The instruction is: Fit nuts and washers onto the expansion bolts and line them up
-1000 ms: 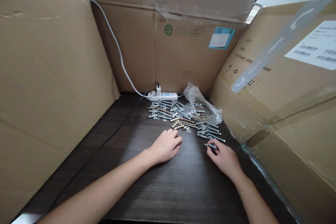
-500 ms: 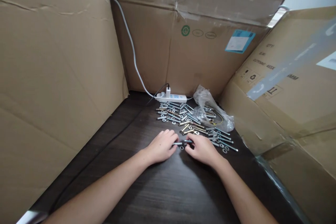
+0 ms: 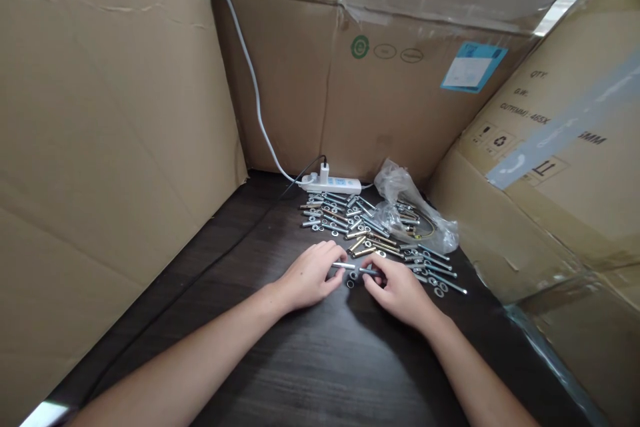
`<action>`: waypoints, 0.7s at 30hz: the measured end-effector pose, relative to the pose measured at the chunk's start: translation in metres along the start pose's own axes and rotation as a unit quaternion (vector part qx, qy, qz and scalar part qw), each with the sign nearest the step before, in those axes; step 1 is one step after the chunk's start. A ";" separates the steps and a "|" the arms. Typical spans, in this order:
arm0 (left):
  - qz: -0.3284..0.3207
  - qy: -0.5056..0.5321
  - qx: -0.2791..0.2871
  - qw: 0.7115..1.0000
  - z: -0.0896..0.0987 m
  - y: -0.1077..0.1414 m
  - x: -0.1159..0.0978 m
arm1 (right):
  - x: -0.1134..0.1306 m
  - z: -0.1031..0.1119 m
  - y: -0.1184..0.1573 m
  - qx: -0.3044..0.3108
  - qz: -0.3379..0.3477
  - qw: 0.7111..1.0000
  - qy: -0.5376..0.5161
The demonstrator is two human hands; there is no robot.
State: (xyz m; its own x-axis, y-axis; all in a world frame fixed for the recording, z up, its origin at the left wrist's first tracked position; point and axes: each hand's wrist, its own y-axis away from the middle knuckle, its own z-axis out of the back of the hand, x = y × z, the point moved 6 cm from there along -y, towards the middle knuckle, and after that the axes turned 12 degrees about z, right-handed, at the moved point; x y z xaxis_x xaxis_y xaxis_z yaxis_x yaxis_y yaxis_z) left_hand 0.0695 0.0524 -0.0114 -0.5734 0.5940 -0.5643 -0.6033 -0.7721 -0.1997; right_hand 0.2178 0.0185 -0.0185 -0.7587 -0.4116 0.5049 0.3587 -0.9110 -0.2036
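My left hand point(image 3: 316, 275) pinches a silver metal sleeve point(image 3: 346, 266) that sticks out to the right between thumb and fingers. Facing it, my right hand point(image 3: 393, 285) is closed on a darker bolt point(image 3: 367, 271), whose end points at the sleeve. The two ends are very close together; whether they touch I cannot tell. Just below them a washer point(image 3: 351, 284) lies on the dark table, with another small ring beside it. Behind my hands several brass-coloured sleeves point(image 3: 357, 245) lie in a group.
Silver bolts point(image 3: 444, 271) and loose washers lie right of my right hand. Further back are more bolts and sleeves point(image 3: 327, 213), a clear plastic bag point(image 3: 400, 197) and a white power strip point(image 3: 340, 185). A black cable point(image 3: 220, 257) crosses the left side. Cardboard point(image 3: 280, 93) walls enclose the table.
The sleeve and the bolt have come closer, end to end, and seem slightly raised. The whole view has shifted a little; both hands keep their grip.
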 end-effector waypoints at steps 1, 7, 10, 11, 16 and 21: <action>-0.005 0.003 -0.001 1.000 0.001 0.000 -0.001 | 0.001 0.000 0.000 -0.007 0.009 1.000 -0.009; -0.039 0.021 -0.003 0.999 0.001 0.004 -0.010 | 0.009 -0.005 0.001 -0.028 0.044 0.996 -0.070; -0.050 0.026 -0.003 0.998 0.002 0.005 -0.013 | 0.013 -0.007 0.002 -0.036 0.053 0.992 -0.109; -0.053 0.027 -0.003 0.998 0.002 0.006 -0.014 | 0.014 -0.009 0.003 -0.038 0.052 0.990 -0.130; -0.063 0.015 -0.004 0.998 0.002 0.008 -0.017 | 0.019 -0.019 0.002 -0.066 0.024 0.957 -0.281; -0.086 -0.017 0.009 0.996 -0.006 0.011 -0.024 | 0.025 -0.030 0.003 -0.081 -0.025 0.902 -0.423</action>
State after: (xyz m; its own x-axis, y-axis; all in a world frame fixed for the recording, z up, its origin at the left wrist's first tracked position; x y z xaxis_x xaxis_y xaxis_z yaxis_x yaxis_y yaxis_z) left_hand 0.0804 0.0281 -0.0049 -0.4791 0.7249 -0.4950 -0.7037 -0.6543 -0.2771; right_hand 0.1838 0.0045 -0.0314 -0.0604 -0.2651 0.9623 0.1990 -0.9479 -0.2486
